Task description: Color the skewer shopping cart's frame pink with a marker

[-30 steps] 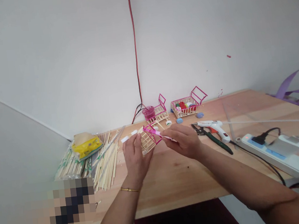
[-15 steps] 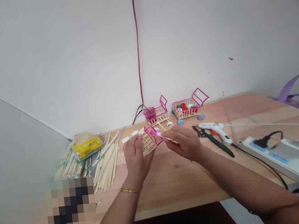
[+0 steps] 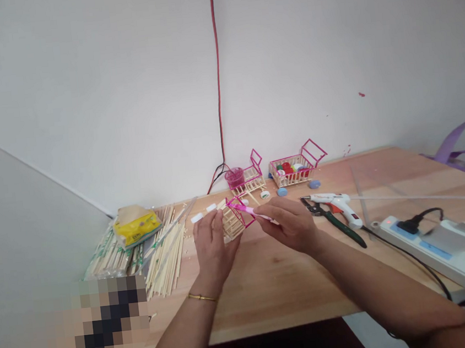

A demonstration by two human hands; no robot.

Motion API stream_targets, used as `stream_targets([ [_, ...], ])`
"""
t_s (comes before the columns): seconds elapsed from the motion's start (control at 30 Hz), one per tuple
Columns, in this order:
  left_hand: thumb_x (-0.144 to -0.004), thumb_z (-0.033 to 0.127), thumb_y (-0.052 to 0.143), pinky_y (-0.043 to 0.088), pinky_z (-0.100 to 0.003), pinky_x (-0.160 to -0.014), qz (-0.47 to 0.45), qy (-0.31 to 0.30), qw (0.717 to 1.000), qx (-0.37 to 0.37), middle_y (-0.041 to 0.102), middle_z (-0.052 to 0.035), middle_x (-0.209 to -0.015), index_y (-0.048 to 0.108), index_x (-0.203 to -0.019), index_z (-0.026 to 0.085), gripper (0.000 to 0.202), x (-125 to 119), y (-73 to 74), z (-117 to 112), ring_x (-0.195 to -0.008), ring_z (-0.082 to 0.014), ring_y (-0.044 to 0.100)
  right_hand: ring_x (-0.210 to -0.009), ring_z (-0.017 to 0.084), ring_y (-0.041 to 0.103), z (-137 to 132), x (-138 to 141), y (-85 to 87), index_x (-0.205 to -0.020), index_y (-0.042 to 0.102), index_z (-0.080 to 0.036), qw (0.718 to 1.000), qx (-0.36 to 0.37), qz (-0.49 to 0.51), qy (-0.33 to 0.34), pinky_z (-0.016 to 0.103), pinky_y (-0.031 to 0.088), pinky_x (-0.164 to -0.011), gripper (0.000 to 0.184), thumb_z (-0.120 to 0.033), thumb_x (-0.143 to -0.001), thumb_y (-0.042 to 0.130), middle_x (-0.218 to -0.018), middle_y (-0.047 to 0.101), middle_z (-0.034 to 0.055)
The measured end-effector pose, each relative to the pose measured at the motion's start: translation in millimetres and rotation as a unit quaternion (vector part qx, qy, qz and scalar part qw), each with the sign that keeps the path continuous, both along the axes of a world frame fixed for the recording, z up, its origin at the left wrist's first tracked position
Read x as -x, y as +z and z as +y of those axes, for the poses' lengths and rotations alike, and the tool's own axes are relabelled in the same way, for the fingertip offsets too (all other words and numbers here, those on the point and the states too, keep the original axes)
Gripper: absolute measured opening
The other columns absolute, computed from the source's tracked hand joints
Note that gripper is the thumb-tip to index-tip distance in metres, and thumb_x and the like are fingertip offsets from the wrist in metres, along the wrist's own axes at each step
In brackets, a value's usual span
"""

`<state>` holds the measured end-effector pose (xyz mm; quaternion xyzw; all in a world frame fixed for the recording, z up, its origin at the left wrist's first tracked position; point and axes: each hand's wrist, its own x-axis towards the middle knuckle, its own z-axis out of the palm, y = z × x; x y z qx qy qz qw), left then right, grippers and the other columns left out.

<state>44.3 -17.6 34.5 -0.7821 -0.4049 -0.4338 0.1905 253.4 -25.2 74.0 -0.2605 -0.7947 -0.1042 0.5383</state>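
Note:
My left hand [image 3: 213, 248] is closed around a small cart built of wooden sticks [image 3: 231, 224], tilted, with its handle frame painted magenta. White bottle caps [image 3: 196, 217] stick out as wheels beside the fingers. Pinched in my right hand [image 3: 293, 223] is a paintbrush [image 3: 244, 209] with a bright pink tip, which lies against the magenta frame. Behind the hands, a cup of magenta paint [image 3: 235, 179] stands by a second stick cart [image 3: 254, 179]. A third stick cart [image 3: 292, 170], full of coloured caps, sits to its right.
Loose sticks [image 3: 169, 258] and a yellow packet [image 3: 138, 226] lie at left. To the right are a white glue gun [image 3: 337, 203], green-handled pliers [image 3: 344, 231] and a power strip [image 3: 436, 252] with cables. Blue caps [image 3: 282, 191] dot the table near the carts.
The view has shifted slightly. Both hands keep their grips, and the brush tip stays at the cart's magenta frame with hardly any movement.

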Motion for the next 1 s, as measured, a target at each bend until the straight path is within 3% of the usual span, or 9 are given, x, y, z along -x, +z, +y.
stream_targets([
  [0.2,-0.078,0.029,0.071,0.043,-0.046,-0.095,0.005,0.000,1.000,-0.008,0.058,-0.0204,-0.119,0.044,-0.133,0.012,0.065,-1,0.5,0,-0.113,-0.0299,0.055,-0.065,0.016,0.058,0,-1,-0.7,-0.105,0.060,-0.017,1.000,-0.009,-0.008,0.003,0.027,0.047,-0.061,0.022,-0.009,-0.084,0.061,-0.076,0.067,0.0059],
  [0.63,-0.080,0.029,0.069,0.041,-0.045,-0.097,0.037,0.021,0.998,-0.037,0.060,-0.0205,-0.117,0.045,-0.133,0.013,0.060,-2,1.1,-1,-0.113,-0.0293,0.056,-0.063,0.016,0.057,-3,-6,7.1,-0.106,0.058,-0.021,0.997,-0.055,-0.016,-0.055,0.028,0.045,-0.059,0.026,-0.009,-0.083,0.059,-0.072,0.066,0.0042],
  [1.0,-0.082,0.028,0.067,0.037,-0.045,-0.099,0.059,0.044,0.996,-0.040,0.061,-0.0203,-0.119,0.048,-0.131,0.014,0.055,-1,-1.7,-2,-0.115,-0.0292,0.057,-0.060,0.015,0.054,-6,-7,9.7,-0.104,0.058,-0.022,0.997,-0.052,-0.011,-0.051,0.027,0.043,-0.057,0.025,-0.009,-0.083,0.059,-0.069,0.063,0.0022],
])
